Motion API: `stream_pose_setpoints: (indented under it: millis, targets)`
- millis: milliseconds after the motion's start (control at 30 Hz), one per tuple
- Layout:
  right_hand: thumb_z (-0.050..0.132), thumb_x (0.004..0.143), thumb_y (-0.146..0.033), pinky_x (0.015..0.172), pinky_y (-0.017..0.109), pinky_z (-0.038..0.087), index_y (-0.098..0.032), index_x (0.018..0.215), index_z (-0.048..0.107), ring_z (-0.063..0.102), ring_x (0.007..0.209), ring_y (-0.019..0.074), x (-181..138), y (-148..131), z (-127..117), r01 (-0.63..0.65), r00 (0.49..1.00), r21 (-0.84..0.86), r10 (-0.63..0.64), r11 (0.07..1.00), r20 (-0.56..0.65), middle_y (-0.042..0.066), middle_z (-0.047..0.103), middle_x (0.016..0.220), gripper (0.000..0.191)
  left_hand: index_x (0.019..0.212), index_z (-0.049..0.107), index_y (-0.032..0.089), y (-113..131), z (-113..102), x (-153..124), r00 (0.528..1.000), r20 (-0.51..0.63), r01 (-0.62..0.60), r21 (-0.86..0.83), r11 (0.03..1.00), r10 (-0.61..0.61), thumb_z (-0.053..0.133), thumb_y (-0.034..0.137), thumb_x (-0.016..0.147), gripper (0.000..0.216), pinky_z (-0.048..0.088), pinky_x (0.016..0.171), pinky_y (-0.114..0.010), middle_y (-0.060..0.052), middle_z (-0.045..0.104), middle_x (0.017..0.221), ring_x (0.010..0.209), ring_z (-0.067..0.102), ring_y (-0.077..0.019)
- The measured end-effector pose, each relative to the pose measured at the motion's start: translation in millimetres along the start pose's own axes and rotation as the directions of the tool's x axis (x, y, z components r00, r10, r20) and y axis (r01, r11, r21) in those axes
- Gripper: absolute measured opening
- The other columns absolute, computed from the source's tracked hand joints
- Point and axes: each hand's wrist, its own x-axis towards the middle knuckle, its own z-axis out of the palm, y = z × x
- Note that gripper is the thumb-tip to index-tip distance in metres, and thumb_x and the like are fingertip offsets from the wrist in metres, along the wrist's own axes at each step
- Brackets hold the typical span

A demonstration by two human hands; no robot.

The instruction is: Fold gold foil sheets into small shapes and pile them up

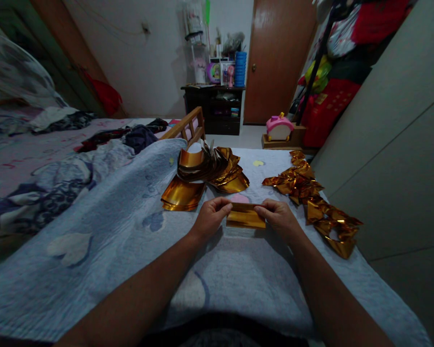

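Observation:
A sheet of shiny gold foil paper (246, 217) is stretched between my two hands, low over the blue blanket. My left hand (212, 216) pinches its upper left corner, thumb on top. At the upper right corner my right hand (278, 215) grips it in the same way. Beyond my left hand lies a flat stack of gold sheets (183, 193). A fanned pile of gold paper (224, 171) spreads beside that stack. On the right, several folded gold foil pieces (331, 221) run in a crumpled row along the blanket's edge.
The blue blanket (130, 270) has heart patterns. A wooden rail (193, 123) stands at its far end, with a dark cabinet (213, 113) behind. A pink toy (279, 128) sits on a box. Rumpled clothes (75, 178) lie left; a pale wardrobe (394, 159) rises right.

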Motion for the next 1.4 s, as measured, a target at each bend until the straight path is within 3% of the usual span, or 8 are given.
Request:
stream_pose_setpoints:
  millis: [300, 533, 1067, 1400]
  targets:
    - [0.063, 0.074, -0.046, 0.058, 0.027, 0.037, -0.019, 0.058, 0.059, 0.047, 0.058, 0.0134, -1, -4, 0, -0.017, 0.999, 0.031, 0.016, 0.999, 0.029, -0.001, 0.052, 0.058, 0.032, 0.079, 0.070, 0.015, 0, 0, 0, 0.999, -0.041, -0.021, 0.042, 0.999, 0.023, 0.070, 0.034, 0.077, 0.019, 0.045, 0.068, -0.025, -0.003, 0.065, 0.076, 0.072, 0.057, -0.0145]
    - [0.064, 0.073, -0.042, 0.054, 0.026, 0.035, -0.017, 0.077, 0.066, 0.048, 0.059, 0.0126, -2, -2, 3, -0.077, 0.994, 0.114, 0.068, 0.990, 0.085, 0.000, 0.058, 0.067, 0.025, 0.077, 0.070, 0.014, -2, -3, 2, 0.998, -0.067, 0.002, 0.088, 0.996, 0.004, 0.069, 0.035, 0.076, 0.021, 0.044, 0.067, -0.025, -0.002, 0.065, 0.073, 0.070, 0.057, -0.0143]
    - [0.063, 0.076, -0.042, 0.055, 0.025, 0.037, -0.016, 0.076, 0.068, 0.051, 0.061, 0.0132, -2, 0, 2, -0.083, 0.995, 0.111, 0.076, 0.990, 0.065, 0.001, 0.061, 0.067, 0.026, 0.081, 0.067, 0.016, -7, -3, 4, 0.996, -0.059, -0.050, 0.188, 0.981, 0.062, 0.063, 0.034, 0.079, 0.018, 0.044, 0.068, -0.024, 0.000, 0.063, 0.074, 0.070, 0.057, -0.0134]
    - [0.055, 0.080, -0.036, 0.061, 0.027, 0.041, -0.018, 0.069, 0.066, 0.055, 0.060, 0.0153, 0, 7, 6, -0.003, 1.000, -0.153, 0.005, 0.988, 0.007, 0.001, 0.063, 0.062, 0.024, 0.084, 0.068, 0.016, -11, -2, 3, 0.992, -0.045, -0.093, 0.322, 0.942, 0.114, 0.060, 0.030, 0.083, 0.017, 0.046, 0.070, -0.025, -0.001, 0.067, 0.077, 0.074, 0.062, -0.0152]
